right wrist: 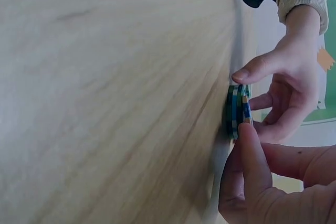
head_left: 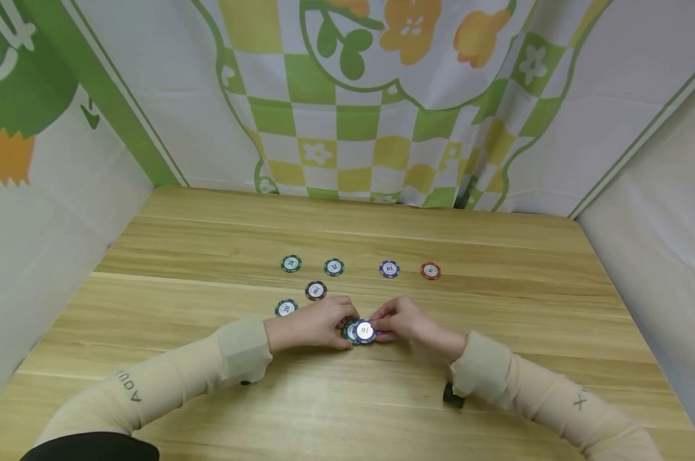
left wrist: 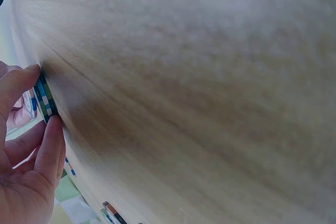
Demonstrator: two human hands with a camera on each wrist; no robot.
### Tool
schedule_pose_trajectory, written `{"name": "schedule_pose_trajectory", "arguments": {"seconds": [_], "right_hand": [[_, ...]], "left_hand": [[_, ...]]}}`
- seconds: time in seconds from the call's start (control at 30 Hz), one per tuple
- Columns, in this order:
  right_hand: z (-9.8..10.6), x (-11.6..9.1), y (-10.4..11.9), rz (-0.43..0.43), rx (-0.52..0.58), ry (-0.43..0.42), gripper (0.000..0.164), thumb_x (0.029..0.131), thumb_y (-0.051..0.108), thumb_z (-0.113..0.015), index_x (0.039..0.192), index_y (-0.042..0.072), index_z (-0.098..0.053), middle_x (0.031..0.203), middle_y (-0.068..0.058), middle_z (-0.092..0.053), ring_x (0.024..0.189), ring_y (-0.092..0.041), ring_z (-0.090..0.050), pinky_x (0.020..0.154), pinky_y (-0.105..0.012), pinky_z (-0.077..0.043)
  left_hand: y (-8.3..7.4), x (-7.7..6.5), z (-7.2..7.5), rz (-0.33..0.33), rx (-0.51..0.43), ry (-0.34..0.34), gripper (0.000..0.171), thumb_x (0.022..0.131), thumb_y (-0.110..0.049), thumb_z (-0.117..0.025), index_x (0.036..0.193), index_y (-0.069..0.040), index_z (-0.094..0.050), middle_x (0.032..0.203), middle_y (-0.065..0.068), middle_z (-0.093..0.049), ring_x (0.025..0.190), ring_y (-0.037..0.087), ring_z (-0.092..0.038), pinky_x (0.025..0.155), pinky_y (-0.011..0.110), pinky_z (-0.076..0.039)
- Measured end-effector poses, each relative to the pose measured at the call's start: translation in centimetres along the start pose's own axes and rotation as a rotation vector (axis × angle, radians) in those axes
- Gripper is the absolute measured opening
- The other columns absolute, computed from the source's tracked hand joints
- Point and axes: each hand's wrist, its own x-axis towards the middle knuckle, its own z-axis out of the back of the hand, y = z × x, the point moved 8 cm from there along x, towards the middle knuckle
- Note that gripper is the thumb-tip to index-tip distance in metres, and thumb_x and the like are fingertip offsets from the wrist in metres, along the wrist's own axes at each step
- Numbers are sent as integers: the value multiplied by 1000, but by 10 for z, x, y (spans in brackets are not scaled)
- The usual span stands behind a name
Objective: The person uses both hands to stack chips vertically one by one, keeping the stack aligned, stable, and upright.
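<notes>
My left hand (head_left: 321, 320) grips the sides of a short stack of poker chips (right wrist: 233, 111) on the table, thumb on one side and fingers on the other. Its top chip (head_left: 349, 333) is green, and the stacked edges show green and white bands in the left wrist view. From the right, my right hand (head_left: 407, 325) pinches a blue poker chip (head_left: 365, 331) marked 10 by its edge. That blue chip is face up, overlaps the right part of the stack, and sits slightly tilted against its top in the right wrist view.
Green chips (head_left: 291, 263), a second blue chip (head_left: 390, 269) and a red chip (head_left: 431, 271) lie in a row farther back. A dark chip (head_left: 316, 291) marked 100 and another green chip (head_left: 287, 308) lie by my left hand. Patterned curtains (head_left: 359, 121) border the wooden table (head_left: 497, 250).
</notes>
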Motion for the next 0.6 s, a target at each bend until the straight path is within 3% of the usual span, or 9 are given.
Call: {"name": "schedule_pose_trajectory", "arguments": {"seconds": [0.6], "right_hand": [[-10,-1,4,29,34,17,22,79,-15,-56,101,-16,-56,83,-16,-61,66,-13,-60,67,-27,-54]], "left_hand": [[1,1,-1,-10,-15,-1,43,69,-22,-77,104,-2,-61,96,1,-55,82,9,-54,72,15,-46]]}}
